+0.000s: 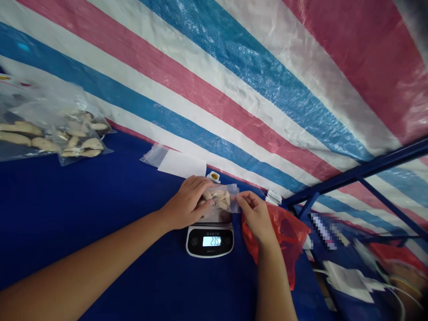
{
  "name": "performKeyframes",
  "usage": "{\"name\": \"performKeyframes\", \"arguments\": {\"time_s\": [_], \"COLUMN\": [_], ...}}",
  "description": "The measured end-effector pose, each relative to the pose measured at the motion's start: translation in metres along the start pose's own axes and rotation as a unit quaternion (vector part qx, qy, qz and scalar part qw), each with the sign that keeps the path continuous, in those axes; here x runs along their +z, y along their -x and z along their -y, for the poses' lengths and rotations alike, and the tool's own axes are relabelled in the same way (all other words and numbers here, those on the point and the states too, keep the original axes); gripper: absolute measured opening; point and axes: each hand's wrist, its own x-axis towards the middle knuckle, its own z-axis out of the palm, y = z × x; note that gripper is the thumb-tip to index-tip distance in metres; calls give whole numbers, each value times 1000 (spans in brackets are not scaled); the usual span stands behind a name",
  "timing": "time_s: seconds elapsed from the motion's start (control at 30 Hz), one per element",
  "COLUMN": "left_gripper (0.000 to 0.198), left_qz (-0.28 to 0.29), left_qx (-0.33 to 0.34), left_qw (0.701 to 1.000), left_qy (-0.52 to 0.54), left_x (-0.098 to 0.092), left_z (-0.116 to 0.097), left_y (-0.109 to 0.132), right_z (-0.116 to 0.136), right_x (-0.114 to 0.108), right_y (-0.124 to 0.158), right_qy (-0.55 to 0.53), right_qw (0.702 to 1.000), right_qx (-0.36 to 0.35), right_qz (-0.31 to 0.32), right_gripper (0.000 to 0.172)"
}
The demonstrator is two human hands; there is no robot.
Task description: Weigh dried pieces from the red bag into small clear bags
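A small clear plastic bag (224, 198) of pale beige pieces rests on a black and white kitchen scale (210, 240) whose lit display reads 235. My left hand (185, 203) lies over the bag's left side with fingers curled on it. My right hand (254, 214) pinches the bag's right edge between thumb and fingers. The scale stands on a dark blue table cover (100, 214).
Several filled clear bags (67, 133) of the same pale pieces lie at the far left. Empty flat bags (177, 162) lie behind the scale. A red plastic bag (287, 232) sits right of it. A striped tarp wall (234, 89) rises behind; a blue metal frame (361, 171) and white cables (354, 281) are at right.
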Motion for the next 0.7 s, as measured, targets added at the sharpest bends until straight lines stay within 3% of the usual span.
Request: {"name": "performKeyframes", "arguments": {"time_s": [0.23,0.37,0.47,0.7], "left_gripper": [31,32,27,18], "left_qz": [-107,-167,-209,-282], "left_qx": [-134,-220,-244,-279], "left_qw": [985,959,942,904], "left_qy": [34,67,96,159], "left_x": [0,-6,-13,-20], "left_z": [20,35,46,50], "left_y": [-7,-13,-18,-25], "right_z": [10,5,-4,-20], "right_x": [-12,-17,-19,-25], "right_y": [7,1,-4,-10], "right_qy": [-51,-11,34,75], "right_qw": [996,995,985,981], "right_qx": [66,49,35,13], "right_qz": [18,-86,-165,-178], "right_gripper": [26,39,43,40]}}
